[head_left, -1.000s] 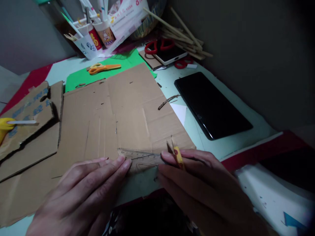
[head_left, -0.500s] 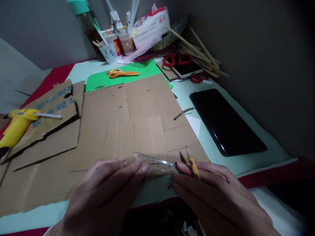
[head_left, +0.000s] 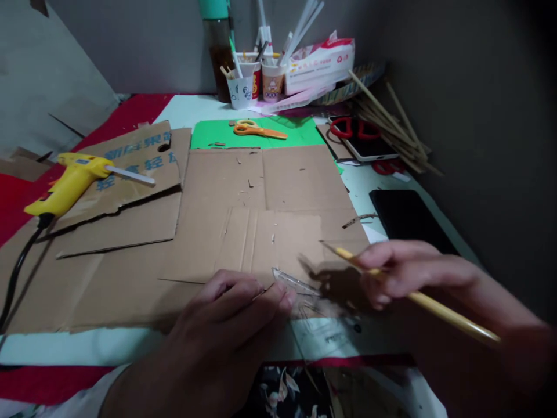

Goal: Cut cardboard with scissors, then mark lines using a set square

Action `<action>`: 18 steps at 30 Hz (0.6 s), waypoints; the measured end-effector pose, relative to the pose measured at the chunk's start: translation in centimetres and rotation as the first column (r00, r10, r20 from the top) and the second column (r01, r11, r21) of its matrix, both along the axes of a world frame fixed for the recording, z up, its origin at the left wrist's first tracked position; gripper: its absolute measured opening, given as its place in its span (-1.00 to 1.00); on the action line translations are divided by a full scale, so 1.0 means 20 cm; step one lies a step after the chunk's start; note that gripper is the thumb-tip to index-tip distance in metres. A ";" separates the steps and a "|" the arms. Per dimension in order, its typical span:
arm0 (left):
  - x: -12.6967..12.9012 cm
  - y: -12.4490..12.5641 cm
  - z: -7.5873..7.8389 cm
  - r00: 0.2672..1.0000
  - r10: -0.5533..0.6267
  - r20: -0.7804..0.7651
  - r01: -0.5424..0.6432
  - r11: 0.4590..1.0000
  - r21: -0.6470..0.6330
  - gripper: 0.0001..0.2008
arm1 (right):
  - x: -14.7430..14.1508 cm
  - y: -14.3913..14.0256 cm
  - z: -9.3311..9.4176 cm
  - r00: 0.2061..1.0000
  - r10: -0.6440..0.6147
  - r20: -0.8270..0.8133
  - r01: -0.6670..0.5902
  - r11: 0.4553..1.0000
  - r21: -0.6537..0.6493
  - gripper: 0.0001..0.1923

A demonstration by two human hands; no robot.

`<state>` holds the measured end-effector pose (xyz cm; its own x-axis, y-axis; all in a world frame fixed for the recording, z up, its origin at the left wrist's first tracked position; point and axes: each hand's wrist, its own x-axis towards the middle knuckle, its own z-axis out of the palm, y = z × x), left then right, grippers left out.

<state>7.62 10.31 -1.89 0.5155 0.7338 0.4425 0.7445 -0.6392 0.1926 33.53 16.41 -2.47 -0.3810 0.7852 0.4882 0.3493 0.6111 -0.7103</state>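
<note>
My left hand (head_left: 243, 313) is closed at the front edge of the cardboard sheet (head_left: 204, 186), its fingertips pressing on a clear plastic set square (head_left: 298, 283). The set square lies partly over the cardboard and partly past its edge; my fingers hide its left end. Between the fingers of my right hand (head_left: 404, 270) is a yellow pencil (head_left: 448, 316), raised above the sheet to the right of the set square. Its dark point is turned to the left, and a shadow of hand and pencil falls on the cardboard below.
At left, a yellow glue gun (head_left: 72, 180) rests on torn cardboard (head_left: 130, 191). Orange scissors (head_left: 261, 130) lie on a green sheet (head_left: 213, 132). A black phone (head_left: 404, 212) lies at right, partly behind my hand. Cups (head_left: 241, 92) with sticks and a bottle (head_left: 217, 52) stand at the back.
My right hand has let go of the set square and lifted away to the right, the pencil now pointing left. My left hand stays on the set square. The view has shifted left.
</note>
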 end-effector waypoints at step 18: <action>-0.01 0.01 -0.02 0.999 -0.025 -0.041 0.026 0.999 0.020 -0.64 | -0.30 0.07 0.16 0.971 -0.021 -0.238 -0.094 0.882 -0.463 -0.81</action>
